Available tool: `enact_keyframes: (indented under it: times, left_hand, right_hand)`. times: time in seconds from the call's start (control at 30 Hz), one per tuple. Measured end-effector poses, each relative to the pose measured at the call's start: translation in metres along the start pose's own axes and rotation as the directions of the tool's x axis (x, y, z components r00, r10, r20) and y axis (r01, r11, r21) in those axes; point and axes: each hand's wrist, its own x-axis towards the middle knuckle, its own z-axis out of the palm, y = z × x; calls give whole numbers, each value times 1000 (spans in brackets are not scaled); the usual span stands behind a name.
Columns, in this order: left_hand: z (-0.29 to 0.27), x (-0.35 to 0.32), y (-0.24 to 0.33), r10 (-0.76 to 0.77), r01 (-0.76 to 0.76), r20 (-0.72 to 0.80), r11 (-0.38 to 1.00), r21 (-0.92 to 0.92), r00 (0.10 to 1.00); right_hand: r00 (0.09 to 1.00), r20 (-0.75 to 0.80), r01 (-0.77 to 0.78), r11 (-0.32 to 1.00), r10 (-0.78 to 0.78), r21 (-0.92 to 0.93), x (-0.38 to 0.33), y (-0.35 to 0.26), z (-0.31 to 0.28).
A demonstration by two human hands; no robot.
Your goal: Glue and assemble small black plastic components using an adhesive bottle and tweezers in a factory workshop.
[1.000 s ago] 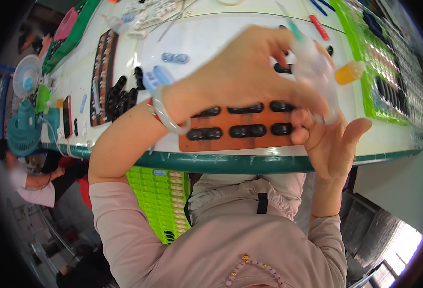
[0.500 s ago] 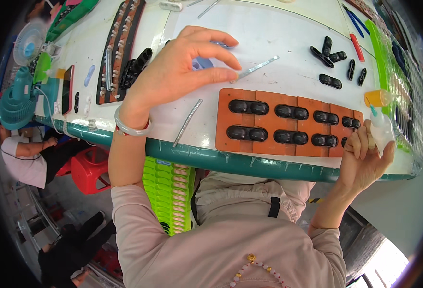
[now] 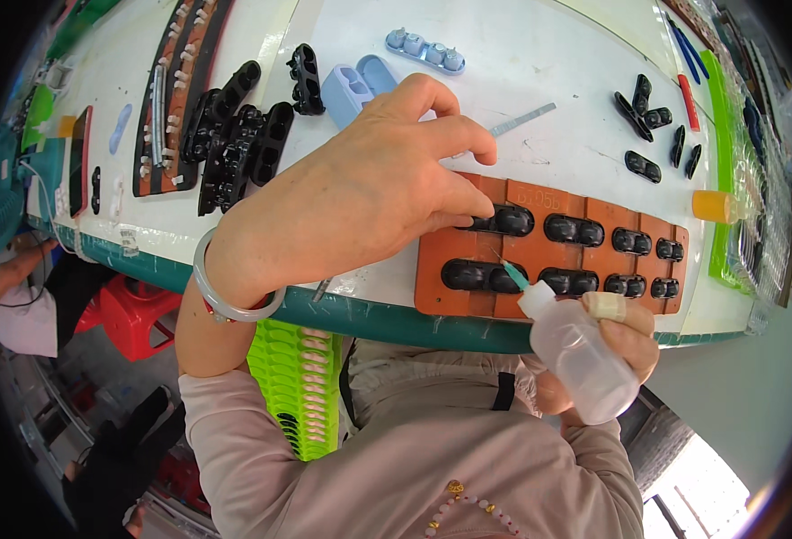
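Note:
An orange tray [image 3: 526, 196] on the table carries two rows of glossy black double-domed oval pieces. My left hand [image 3: 405, 171] reaches over its left end, thumb and fingers closed about the left end of the upper-left black oval piece [image 3: 511, 220]; part of that piece is hidden by the fingertips. In my right hand [image 3: 625, 337], near the tray's front edge, is a translucent squeeze bottle [image 3: 580, 364]. It tilts up to the left, its thin green-based needle tip [image 3: 513, 272] over the lower-left black oval piece [image 3: 468, 275].
Black multi-part holders [image 3: 238, 148] stand left of my forearm beside a long brown strip [image 3: 180, 99] with white pegs. Behind my hand are a light blue case [image 3: 346, 94] and a metal strip [image 3: 526, 119]. Loose black pieces [image 3: 643, 166], a red pen [image 3: 688, 101] and a yellow-orange container [image 3: 712, 207] lie right.
My left hand has come down onto the upper-left black piece. My right hand has brought the bottle left from the tray's right end and tipped its needle toward the lower-left piece.

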Motion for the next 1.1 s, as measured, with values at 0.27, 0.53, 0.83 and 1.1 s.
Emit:
enact_keyframes:
  times: [0.27, 0.53, 0.83, 1.1]
  left_hand:
    - [3, -1, -3, -15, 15, 3, 997, -72, 1000]
    - [4, 1, -7, -2, 1, -3, 993, -118, 1000]
    - [4, 1, -8, 2, -2, -2, 991, -131, 1000]
    - [6, 2, -10, 55, -59, -42, 993, -100, 998]
  right_hand:
    - [996, 62, 69, 995, -64, -75, 11, 3, 12]
    - [995, 37, 99, 992, -96, -74, 10, 12, 17]
    - [994, 37, 105, 986, -101, -131, 13, 12, 17]
    - [999, -4, 31, 980, -33, -197, 9, 5, 14]
